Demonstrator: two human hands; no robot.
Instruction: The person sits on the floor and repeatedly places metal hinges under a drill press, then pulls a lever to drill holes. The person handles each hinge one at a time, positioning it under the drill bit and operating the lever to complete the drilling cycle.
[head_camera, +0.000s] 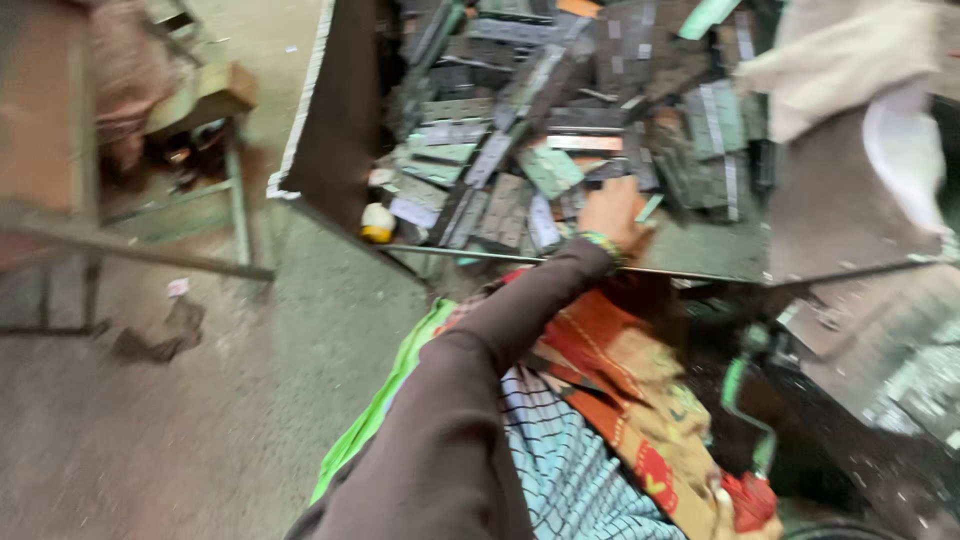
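My left hand (612, 210) reaches forward from a dark brown sleeve (470, 400) with a beaded band at the wrist. It rests at the near edge of a heap of flat grey-green rectangular plates (540, 120). The heap fills a metal tray (700, 262) with a dark raised side wall. The fingers point down among the plates, and motion blur hides whether they grip one. My right hand is out of view.
A small yellow and white object (377, 222) lies at the tray's near left corner. A whitish cloth (850, 60) hangs at the top right. A metal-framed stand (200, 140) is on the concrete floor at left. Orange patterned, checked and green cloths (620, 380) cover my lap.
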